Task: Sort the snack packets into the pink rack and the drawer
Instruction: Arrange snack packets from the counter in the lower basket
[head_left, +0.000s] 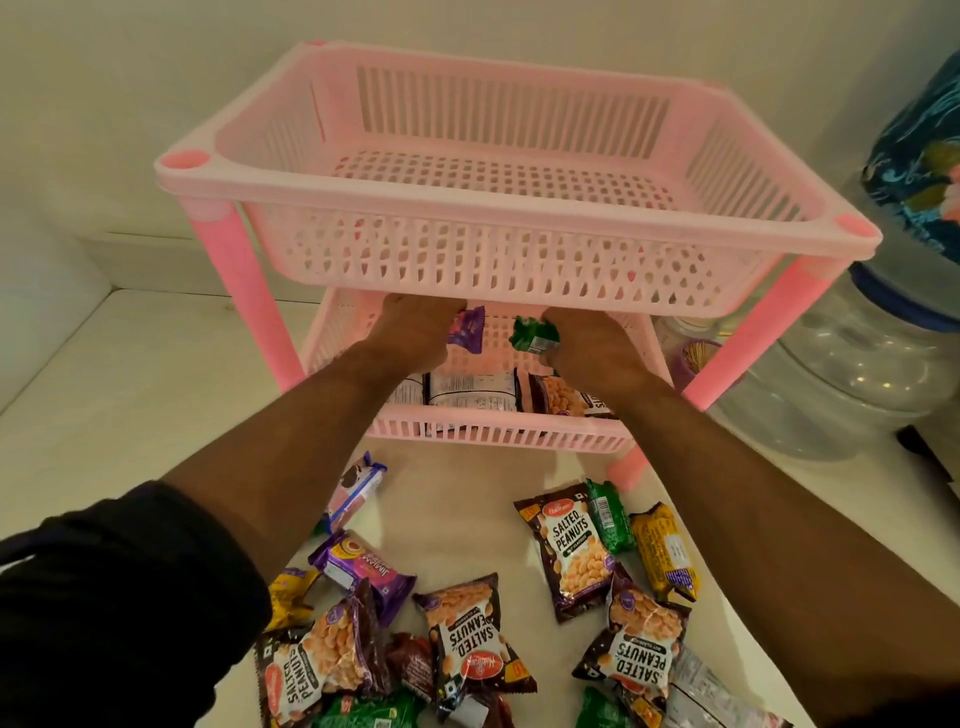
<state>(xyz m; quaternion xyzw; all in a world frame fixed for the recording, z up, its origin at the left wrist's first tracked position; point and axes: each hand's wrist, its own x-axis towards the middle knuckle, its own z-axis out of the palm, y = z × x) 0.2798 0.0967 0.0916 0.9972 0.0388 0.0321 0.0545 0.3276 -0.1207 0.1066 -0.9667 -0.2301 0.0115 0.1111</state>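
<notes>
Left hand (415, 332) pinches a purple packet (466, 328), right hand (587, 345) a green packet (535, 335), both inside the pink rack (519, 236), peanut packets (519, 392) just beneath them

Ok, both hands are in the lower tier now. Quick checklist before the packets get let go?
1. Left hand holds the purple packet: ok.
2. Right hand holds the green packet: ok.
3. Both packets over the lower tier, inside the rim: ok.
4. Free space behind the peanut packets already there: ok.
5. Top tier clear of the hands: ok.
6. Drawer ready: cannot tell, not in view.
</notes>
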